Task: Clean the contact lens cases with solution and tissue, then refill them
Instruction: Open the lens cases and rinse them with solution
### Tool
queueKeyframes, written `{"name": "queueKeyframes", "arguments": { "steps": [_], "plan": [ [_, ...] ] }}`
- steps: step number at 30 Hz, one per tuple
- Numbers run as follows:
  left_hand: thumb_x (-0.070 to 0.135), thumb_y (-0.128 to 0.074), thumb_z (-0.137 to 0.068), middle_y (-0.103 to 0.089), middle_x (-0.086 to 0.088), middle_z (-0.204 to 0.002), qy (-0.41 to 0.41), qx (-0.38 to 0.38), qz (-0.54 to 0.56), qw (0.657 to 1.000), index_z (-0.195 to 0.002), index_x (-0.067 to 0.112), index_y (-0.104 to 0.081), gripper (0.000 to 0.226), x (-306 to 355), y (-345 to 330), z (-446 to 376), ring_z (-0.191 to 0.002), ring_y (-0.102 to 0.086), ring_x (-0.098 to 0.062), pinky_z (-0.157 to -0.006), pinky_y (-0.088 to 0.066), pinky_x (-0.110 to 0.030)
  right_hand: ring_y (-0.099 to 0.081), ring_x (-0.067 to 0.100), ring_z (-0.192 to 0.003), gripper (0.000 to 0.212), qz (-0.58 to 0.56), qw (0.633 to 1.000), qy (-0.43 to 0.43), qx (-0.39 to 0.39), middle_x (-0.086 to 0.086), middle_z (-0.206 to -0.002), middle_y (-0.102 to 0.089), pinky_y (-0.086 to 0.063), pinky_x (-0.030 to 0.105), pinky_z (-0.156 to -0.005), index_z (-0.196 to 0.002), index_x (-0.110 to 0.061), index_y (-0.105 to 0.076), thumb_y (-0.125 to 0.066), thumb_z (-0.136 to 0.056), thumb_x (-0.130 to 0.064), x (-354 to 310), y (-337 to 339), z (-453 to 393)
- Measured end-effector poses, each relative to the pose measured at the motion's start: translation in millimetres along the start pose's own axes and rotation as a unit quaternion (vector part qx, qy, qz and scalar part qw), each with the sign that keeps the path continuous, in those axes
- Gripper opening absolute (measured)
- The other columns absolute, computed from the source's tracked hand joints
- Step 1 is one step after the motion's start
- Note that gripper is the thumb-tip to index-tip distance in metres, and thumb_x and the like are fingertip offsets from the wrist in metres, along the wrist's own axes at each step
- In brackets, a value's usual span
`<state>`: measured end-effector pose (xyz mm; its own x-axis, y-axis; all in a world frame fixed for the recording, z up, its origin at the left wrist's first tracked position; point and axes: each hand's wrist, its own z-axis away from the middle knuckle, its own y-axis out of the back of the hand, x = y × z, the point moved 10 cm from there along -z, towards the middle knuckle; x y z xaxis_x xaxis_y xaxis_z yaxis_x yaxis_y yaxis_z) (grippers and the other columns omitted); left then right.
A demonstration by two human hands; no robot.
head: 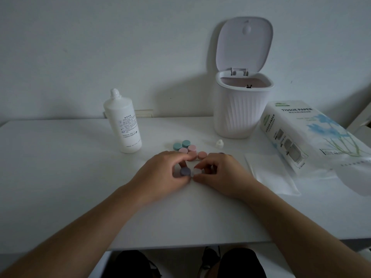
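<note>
White desk [60, 167] against a plain wall; bin [241, 111] lid up and tissue pack [313, 133] beyond my grip to the right, solution bottle [123, 123] beyond it to the left, loose tissue [269, 173] just right. Both forearms reach in, wrists low. My left hand [160, 173] pinches the purple-capped lens case [185, 171], my right hand [220, 173] pinches its clear side. Probably uncapping; next needs a counter-twist. Spare caps [189, 149] sit just behind
</note>
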<state>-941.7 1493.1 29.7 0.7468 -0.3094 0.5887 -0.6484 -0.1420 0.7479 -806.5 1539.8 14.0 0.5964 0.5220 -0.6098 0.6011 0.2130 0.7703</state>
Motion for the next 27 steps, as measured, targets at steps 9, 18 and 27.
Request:
{"name": "queueKeyframes", "arguments": {
  "steps": [9, 18, 27],
  "plan": [
    [0.022, -0.075, -0.089, -0.06, 0.018, -0.101, -0.015, 0.025, 0.026, 0.999, -0.111, 0.035, -0.076, 0.026, -1.4, 6.3, 0.2, -0.081, -0.06, -0.008, -0.073, -0.047, -0.022, -0.055, 0.0, -0.066, 0.019, 0.013, 1.0, 0.011, -0.002, -0.014, -0.073, -0.059, -0.038, 0.014, -0.061, -0.094, -0.03, -0.076, -0.08, -0.078, -0.04, -1.5, -0.3, -0.4],
    [0.012, -0.086, -0.077, -0.077, 0.004, -0.08, 0.134, 0.119, 0.181, 0.967, -0.083, 0.022, -0.073, 0.018, -58.1, 44.1, 6.5, -0.072, -0.071, -0.009, -0.073, -0.054, -0.025, -0.055, 0.001, -0.068, 0.012, 0.0, 1.0, 0.001, -0.001, -0.012, -0.072, -0.06, -0.039, 0.014, -0.059, -0.085, -0.037, -0.072, -0.08, -0.077, -0.042, 2.3, -0.5, -0.9],
    [0.025, -0.089, -0.073, -0.07, 0.021, -0.079, 0.12, 0.122, 0.023, 0.985, -0.086, 0.037, -0.073, 0.023, -67.3, 50.3, 15.2, -0.073, -0.062, 0.005, -0.065, -0.04, -0.003, -0.054, 0.002, -0.067, 0.017, 0.0, 1.0, -0.008, -0.005, -0.011, -0.074, -0.061, -0.041, 0.017, -0.063, -0.091, -0.034, -0.074, -0.081, -0.077, -0.042, 4.8, -1.6, -1.0]
  ]
}}
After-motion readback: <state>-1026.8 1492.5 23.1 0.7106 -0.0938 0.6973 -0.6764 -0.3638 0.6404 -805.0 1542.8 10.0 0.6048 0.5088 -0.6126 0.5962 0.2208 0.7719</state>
